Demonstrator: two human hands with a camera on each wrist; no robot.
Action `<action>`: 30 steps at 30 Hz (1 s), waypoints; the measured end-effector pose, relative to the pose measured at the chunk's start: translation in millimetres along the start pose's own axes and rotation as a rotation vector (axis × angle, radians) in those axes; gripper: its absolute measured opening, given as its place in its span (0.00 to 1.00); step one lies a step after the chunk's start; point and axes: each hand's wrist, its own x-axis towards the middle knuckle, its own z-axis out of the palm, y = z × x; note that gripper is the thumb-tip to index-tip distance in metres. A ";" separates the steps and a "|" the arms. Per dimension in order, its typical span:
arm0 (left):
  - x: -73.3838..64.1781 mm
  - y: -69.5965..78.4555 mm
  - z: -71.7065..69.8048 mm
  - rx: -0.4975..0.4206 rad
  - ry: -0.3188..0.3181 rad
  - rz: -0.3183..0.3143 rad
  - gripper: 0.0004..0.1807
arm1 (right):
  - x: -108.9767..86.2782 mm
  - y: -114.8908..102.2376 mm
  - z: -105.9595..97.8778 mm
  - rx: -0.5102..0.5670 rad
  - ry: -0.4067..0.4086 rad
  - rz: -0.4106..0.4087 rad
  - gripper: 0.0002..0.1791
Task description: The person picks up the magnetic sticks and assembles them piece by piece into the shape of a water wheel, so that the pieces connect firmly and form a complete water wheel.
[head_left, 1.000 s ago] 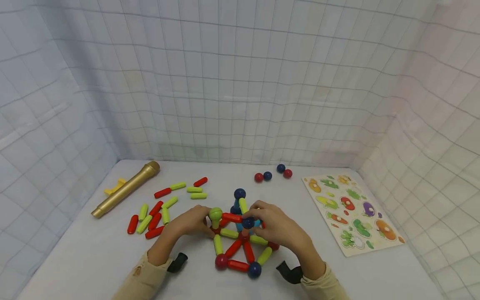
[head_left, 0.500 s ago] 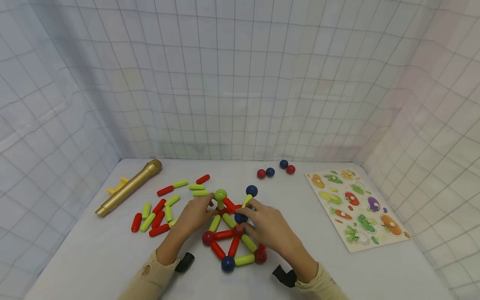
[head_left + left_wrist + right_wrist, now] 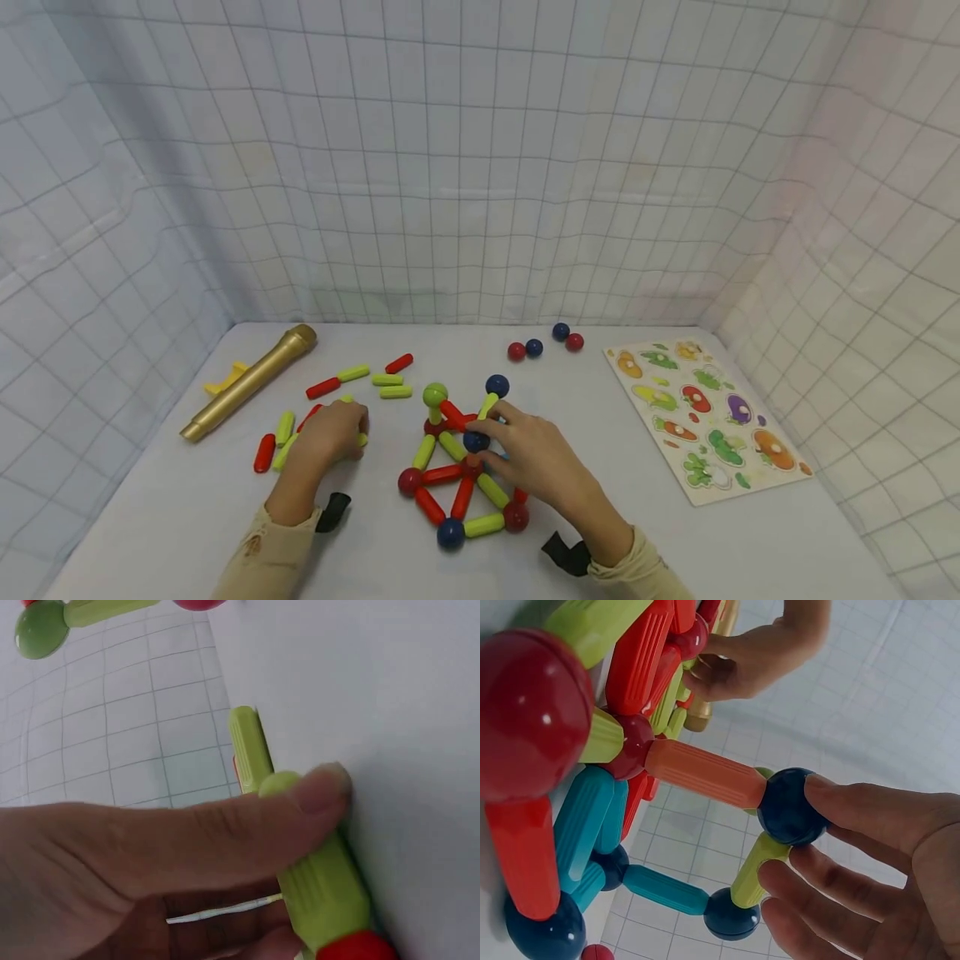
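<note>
My left hand [image 3: 326,437] is down among the loose magnetic rods on the left. In the left wrist view its thumb lies across a yellow-green rod [image 3: 322,896], pinching it against the fingers; a red end shows beyond. My right hand [image 3: 543,454] pinches a dark blue ball [image 3: 787,806] between thumb and forefinger. That ball tops an upright red rod [image 3: 705,774] rising from the ball-and-rod structure, and a yellow-green rod [image 3: 756,871] links it to another blue ball [image 3: 732,913]. A green ball [image 3: 435,394] stands on the structure's left part. The right hand hides the structure's right side.
Several red and yellow-green rods lie left, including a red rod [image 3: 264,452]. Behind them are a gold toy microphone [image 3: 251,383] and a yellow piece [image 3: 225,379]. Loose red and blue balls, such as a red ball [image 3: 517,351], sit at the back. A vegetable puzzle board [image 3: 705,421] lies right.
My left hand has left the green ball's side and moved left to the loose rods. The structure's front has swung left. My right hand stays at the blue ball.
</note>
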 end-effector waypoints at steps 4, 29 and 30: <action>-2.7 -2.7 -2.6 -0.063 0.020 0.050 0.11 | 0.0 -2.0 2.8 0.012 -0.012 0.006 0.22; -36.2 30.8 -33.3 -0.422 0.332 0.396 0.10 | 1.3 0.6 3.8 0.019 0.024 -0.001 0.22; -39.4 35.7 -33.7 -0.444 0.326 0.442 0.11 | 1.3 1.0 3.6 0.018 0.022 0.002 0.21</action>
